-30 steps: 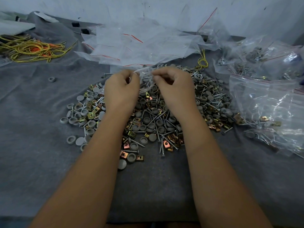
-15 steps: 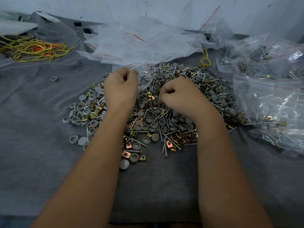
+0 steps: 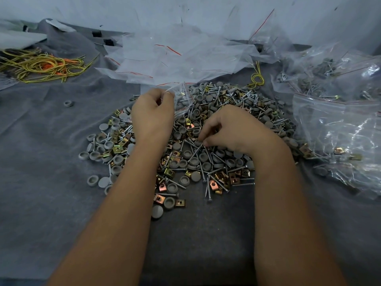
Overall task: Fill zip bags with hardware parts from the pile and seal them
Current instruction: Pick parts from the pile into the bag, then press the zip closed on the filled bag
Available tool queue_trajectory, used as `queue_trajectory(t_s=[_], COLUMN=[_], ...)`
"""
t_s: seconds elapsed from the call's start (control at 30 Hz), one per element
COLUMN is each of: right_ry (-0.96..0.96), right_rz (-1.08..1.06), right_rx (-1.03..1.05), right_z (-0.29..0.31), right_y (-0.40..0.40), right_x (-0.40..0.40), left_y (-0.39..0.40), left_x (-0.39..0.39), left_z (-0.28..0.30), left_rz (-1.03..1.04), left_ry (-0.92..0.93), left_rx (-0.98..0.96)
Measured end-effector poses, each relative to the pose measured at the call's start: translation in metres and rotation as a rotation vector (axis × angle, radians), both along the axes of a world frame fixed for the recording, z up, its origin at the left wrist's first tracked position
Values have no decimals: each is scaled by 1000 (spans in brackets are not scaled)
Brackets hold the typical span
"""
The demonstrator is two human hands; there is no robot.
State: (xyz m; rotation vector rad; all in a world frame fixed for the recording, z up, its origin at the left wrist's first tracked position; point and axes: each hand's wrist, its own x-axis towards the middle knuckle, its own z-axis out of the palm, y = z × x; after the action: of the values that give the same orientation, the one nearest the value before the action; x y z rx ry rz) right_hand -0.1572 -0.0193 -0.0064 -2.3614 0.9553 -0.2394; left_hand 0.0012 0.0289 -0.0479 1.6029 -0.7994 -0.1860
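Grey cloth (image 3: 51, 203) under pale wall (image 3: 206, 13)

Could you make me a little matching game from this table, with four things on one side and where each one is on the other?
Things:
1. small zip bag
2. yellow cords
3. lone grey cap
4. filled bags

Places:
A. far left of the cloth
B. pinched in the left hand
C. right edge of the table
D. alone on the cloth, left of the pile

Pairs: 1-B, 2-A, 3-D, 4-C
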Motion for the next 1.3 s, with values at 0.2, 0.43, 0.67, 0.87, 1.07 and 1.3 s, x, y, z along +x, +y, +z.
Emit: queue_trajectory(t_s=[0.2, 0.43, 0.67, 0.87, 1.07, 1.3], right_ry=[13, -66, -511, -485, -698, -642], right_rz=[-38, -51, -202, -171, -250, -123], right_rx=[-179, -319, -225, -400, -381, -108], right_z=[-5, -16, -12, -18, -21, -18], right_y=[5, -2, -3, -2, -4, -5], right_x=[12, 14, 13, 22, 25, 15], left_y=[2, 2, 3, 4, 8, 9], left_x=[-1, -1, -3, -6, -11, -13], left_z=[1, -1, -1, 0, 5, 16], left_rz=[-28, -34, -76, -143, -257, -330], left_ry=[-14, -10, -67, -249, -181, 161], left_rx=[4, 3, 13, 59, -17, -142])
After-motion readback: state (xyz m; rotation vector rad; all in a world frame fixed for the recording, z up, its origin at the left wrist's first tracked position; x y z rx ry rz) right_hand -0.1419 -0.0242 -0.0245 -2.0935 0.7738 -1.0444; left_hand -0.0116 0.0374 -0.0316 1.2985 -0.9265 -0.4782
